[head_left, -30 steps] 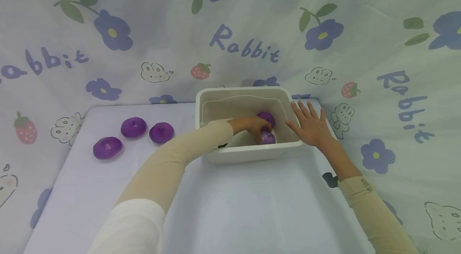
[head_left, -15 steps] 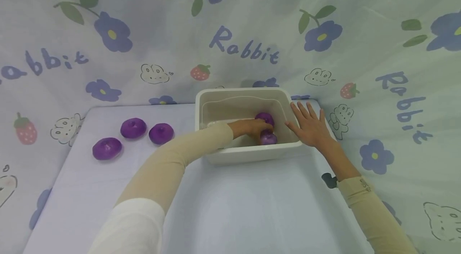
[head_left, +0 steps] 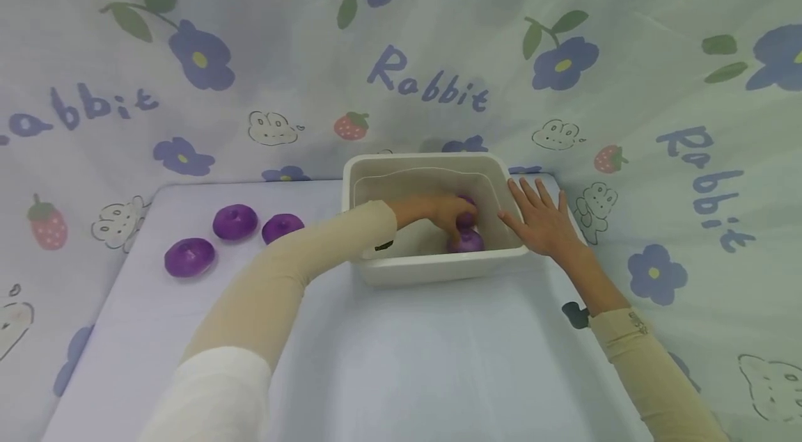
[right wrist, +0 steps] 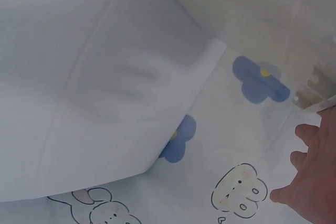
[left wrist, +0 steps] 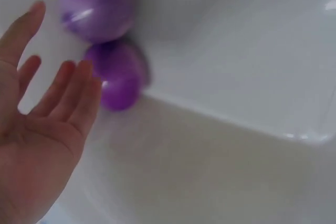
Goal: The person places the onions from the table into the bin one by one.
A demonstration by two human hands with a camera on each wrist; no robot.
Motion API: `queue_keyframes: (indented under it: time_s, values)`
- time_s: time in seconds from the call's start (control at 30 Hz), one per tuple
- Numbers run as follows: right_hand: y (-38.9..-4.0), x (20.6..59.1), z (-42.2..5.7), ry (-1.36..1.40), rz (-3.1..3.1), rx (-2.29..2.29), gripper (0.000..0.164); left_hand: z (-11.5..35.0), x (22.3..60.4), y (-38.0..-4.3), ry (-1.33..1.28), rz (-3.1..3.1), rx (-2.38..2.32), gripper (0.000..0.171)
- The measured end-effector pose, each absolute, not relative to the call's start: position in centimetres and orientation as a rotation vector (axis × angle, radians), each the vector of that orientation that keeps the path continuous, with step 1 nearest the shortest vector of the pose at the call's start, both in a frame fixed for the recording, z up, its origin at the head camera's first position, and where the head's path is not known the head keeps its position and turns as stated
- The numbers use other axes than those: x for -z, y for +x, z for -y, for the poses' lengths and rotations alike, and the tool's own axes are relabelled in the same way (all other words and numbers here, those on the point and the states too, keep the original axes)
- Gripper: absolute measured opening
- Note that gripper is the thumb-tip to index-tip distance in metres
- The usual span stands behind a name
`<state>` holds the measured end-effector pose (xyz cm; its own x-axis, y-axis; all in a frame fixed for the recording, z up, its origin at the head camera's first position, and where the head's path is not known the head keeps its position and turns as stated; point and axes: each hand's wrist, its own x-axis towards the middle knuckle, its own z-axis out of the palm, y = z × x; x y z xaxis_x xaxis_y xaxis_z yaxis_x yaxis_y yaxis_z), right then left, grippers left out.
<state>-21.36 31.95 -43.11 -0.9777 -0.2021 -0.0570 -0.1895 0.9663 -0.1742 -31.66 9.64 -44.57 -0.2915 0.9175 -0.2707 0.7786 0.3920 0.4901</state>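
Note:
My left hand (head_left: 446,211) is inside the white plastic bin (head_left: 432,266), above two purple onions at its right end. In the left wrist view its fingers are spread and relaxed, holding nothing, with fingertips close beside the darker onion (left wrist: 119,85). The paler, streaked onion (head_left: 467,243) lies by the bin's front wall, against the darker one, which the hand partly hides in the head view. My right hand (head_left: 544,221) lies with straight fingers along the bin's right rim; in the right wrist view only part of this hand (right wrist: 317,174) shows at the edge.
Three more purple onions rest on the white table (head_left: 401,358) left of the bin: one nearer (head_left: 190,257), one behind it (head_left: 234,222), and one (head_left: 280,225) partly covered by the left sleeve. A printed curtain (head_left: 301,66) hangs behind and to the right.
My left hand has let go of the paler onion and risen slightly off it, its fingers now loose. That onion stays beside the darker one. The right hand keeps its place on the rim.

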Motion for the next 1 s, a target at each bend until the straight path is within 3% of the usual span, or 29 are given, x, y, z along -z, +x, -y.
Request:
queue_keyframes:
  time_s: [0.3, 0.57, 1.0]
  values:
    - [-21.2, 42.9, -31.9, -0.305, -3.032, 0.266, 0.079, -7.3, 39.5, -32.9, 1.320, -2.051, -0.585, 0.063]
    - [-21.3, 42.9, -31.9, -0.312, -3.026, 0.264, 0.079, -0.4, 33.2, -31.5, 1.187, -2.078, -0.831, 0.068]
    - [-21.3, 42.9, -31.9, -0.315, -3.016, 0.278, 0.078, 13.7, 32.4, -29.2, 0.940, -2.300, -1.134, 0.064]
